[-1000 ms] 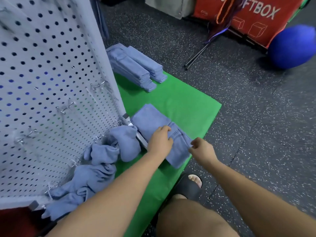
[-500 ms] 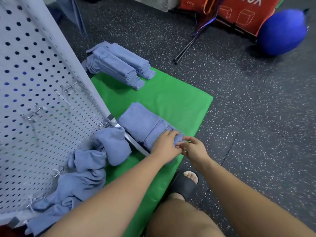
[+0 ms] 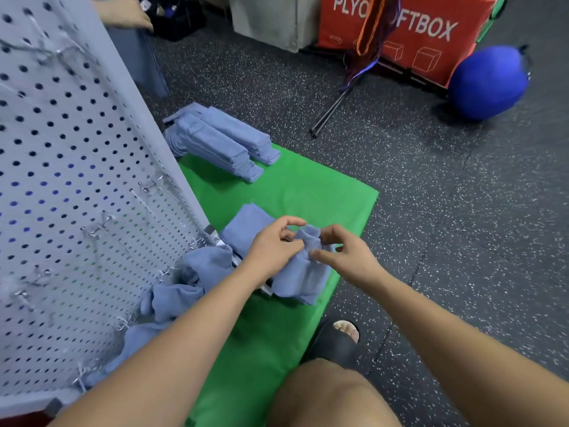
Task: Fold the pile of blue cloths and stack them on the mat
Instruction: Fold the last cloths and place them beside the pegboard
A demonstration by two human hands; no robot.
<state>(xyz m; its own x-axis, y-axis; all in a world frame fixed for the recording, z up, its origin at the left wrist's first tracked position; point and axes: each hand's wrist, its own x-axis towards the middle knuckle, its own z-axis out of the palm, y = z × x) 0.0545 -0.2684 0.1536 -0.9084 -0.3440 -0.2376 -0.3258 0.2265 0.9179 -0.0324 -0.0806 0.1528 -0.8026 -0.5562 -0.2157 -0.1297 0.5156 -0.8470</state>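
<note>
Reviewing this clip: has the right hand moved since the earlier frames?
Yes, a little. The right hand has come in from beyond the green mat's right edge; its fingers now pinch the cloth over the mat, beside the left hand.

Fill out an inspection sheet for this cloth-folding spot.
Surface: green mat on speckled floor.
Job's things: half-folded cloth under both hands; folded stack at the mat's far edge; unfolded pile beside the pegboard.
Clutter: black rods on the floor.
Hands: left hand and right hand both pinch the cloth's raised fold.
Cables: thin strands hang by the red box, kind unclear.
Surroundings: pegboard at left, blue ball beyond the box.
</note>
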